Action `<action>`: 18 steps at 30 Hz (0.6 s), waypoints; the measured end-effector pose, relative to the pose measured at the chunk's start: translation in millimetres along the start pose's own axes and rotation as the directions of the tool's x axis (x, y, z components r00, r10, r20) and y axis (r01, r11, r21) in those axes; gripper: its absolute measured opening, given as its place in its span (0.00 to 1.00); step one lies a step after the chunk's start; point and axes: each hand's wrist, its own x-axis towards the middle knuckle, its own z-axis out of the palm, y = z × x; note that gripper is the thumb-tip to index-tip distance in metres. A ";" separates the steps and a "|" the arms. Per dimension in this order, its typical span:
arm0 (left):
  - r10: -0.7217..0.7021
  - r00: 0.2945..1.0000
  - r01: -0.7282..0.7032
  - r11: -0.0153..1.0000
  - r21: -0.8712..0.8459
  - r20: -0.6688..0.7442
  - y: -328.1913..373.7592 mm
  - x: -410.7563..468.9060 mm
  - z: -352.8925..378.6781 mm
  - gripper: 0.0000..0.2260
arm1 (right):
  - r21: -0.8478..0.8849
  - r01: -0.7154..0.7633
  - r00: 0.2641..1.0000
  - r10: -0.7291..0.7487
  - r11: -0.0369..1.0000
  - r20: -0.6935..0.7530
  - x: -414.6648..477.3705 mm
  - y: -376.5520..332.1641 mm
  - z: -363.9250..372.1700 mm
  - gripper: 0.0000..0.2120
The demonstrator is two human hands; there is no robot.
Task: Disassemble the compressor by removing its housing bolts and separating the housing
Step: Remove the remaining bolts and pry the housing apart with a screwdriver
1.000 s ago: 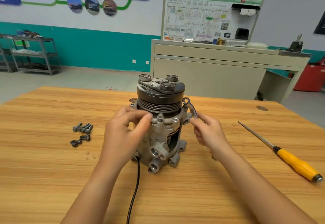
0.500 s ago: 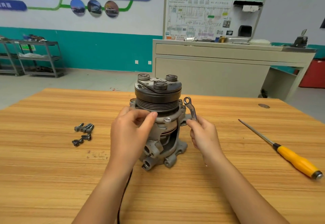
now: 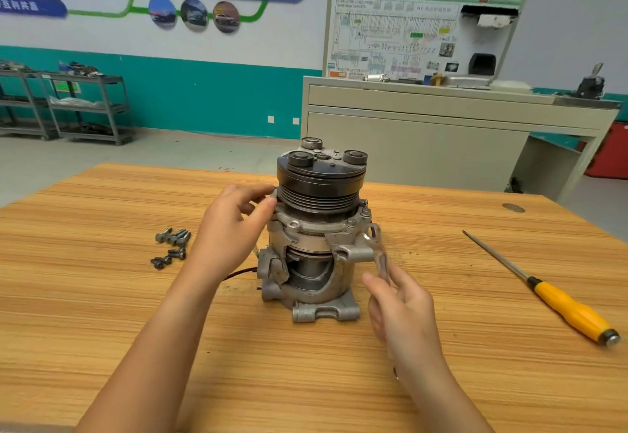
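Compressor (image 3: 316, 225) upright on table (image 3: 102, 296); right hand (image 3: 401, 310) grips wrench (image 3: 378, 249).

— Is the wrench (image 3: 376, 247) seated on a bolt head?
— Can't tell. It and the right hand (image 3: 402, 306) holding it are smeared by motion, and the fingers cover its lower end.
— And the compressor (image 3: 319, 225) flange?
— The left hand (image 3: 231, 228) gripping it hides the side toward the table's (image 3: 102, 313) left edge, plus most of the cable (image 3: 242, 271). The loose bolts (image 3: 172, 245) overlap and are too small to count.
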 end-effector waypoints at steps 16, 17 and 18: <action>0.080 0.993 -0.080 0.997 0.005 0.092 9.8 12.5 -15.5 0.06 | 0.084 -0.048 0.999 0.048 0.995 0.002 5.0 8.5 -5.5 0.18; 0.080 0.994 -0.083 0.996 0.037 0.072 11.0 13.8 -14.3 0.05 | 0.082 -0.049 0.999 0.049 0.995 0.003 4.9 8.2 -5.3 0.18; 0.072 0.996 -0.075 0.997 0.037 0.060 11.9 14.8 -13.9 0.05 | 0.083 -0.049 0.999 0.049 0.995 0.002 4.7 7.4 -5.1 0.16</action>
